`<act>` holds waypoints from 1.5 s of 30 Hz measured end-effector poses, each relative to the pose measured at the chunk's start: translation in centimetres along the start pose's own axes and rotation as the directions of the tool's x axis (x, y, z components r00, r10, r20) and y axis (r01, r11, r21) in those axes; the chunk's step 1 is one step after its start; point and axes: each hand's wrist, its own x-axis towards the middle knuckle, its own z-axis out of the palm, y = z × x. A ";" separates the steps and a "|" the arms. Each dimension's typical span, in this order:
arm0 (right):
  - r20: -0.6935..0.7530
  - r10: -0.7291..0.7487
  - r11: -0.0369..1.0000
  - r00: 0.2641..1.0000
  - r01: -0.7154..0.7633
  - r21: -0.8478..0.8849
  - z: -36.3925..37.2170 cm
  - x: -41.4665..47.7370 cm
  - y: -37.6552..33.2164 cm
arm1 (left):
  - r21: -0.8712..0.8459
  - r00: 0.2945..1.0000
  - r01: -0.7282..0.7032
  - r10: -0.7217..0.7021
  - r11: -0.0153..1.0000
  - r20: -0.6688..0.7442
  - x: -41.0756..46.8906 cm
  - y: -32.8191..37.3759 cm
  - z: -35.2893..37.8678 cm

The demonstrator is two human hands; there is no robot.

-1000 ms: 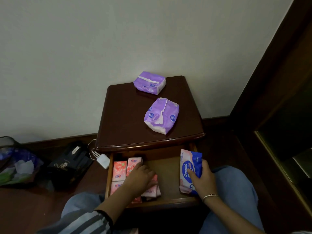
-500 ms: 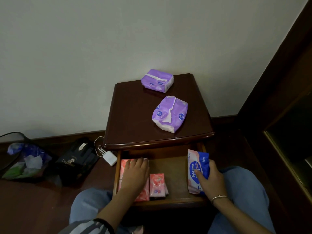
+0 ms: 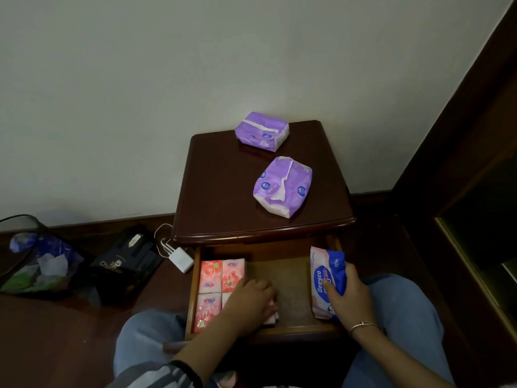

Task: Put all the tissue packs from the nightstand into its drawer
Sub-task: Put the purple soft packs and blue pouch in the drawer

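Two purple tissue packs lie on the dark nightstand top [image 3: 218, 191]: one at the back edge [image 3: 261, 131], one nearer the front right [image 3: 282, 186]. Below, the drawer [image 3: 291, 278] stands pulled out. Several small pink tissue packs [image 3: 221, 275] lie side by side in its left half. My left hand [image 3: 249, 301] sits over the rightmost pink pack, fingers curled round its edge. My right hand [image 3: 347, 295] grips a blue and pink wipes pack [image 3: 321, 278], held on edge against the drawer's right side.
A white charger [image 3: 180, 259] with a cable hangs left of the drawer. A black box [image 3: 123, 261] and a bin with a bag of rubbish [image 3: 36, 264] sit on the floor at left. Dark wooden furniture [image 3: 461, 163] rises at right. My knees flank the drawer.
My left hand went from the packs at the drawer's left back to the right side of the pink group. The right hand kept holding the wipes pack in place.
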 end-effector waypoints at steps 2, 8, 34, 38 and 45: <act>-0.002 -0.003 1.000 1.000 0.003 -0.014 0.1 0.0 0.1 | 0.084 1.000 0.024 -0.024 0.996 -0.005 0.1 0.4 -0.2; -0.005 -0.016 1.000 1.000 0.016 -0.011 0.1 0.0 0.3 | 0.201 0.997 0.062 -0.068 0.978 0.024 0.9 2.3 -0.5; 0.059 -0.003 0.996 0.998 -0.003 0.093 -0.4 -0.5 -0.3 | -0.001 0.999 -0.041 0.041 0.999 -0.025 -0.2 1.0 0.1; 0.083 0.032 0.989 0.996 -0.044 0.144 -0.9 -0.5 -1.1 | 0.044 0.999 -0.012 0.014 0.999 -0.049 0.1 1.2 0.0; 0.180 0.033 0.927 0.983 -0.097 0.363 -1.5 -0.4 -2.1 | -0.594 0.833 0.132 -0.413 0.794 -0.367 -0.5 2.1 -1.7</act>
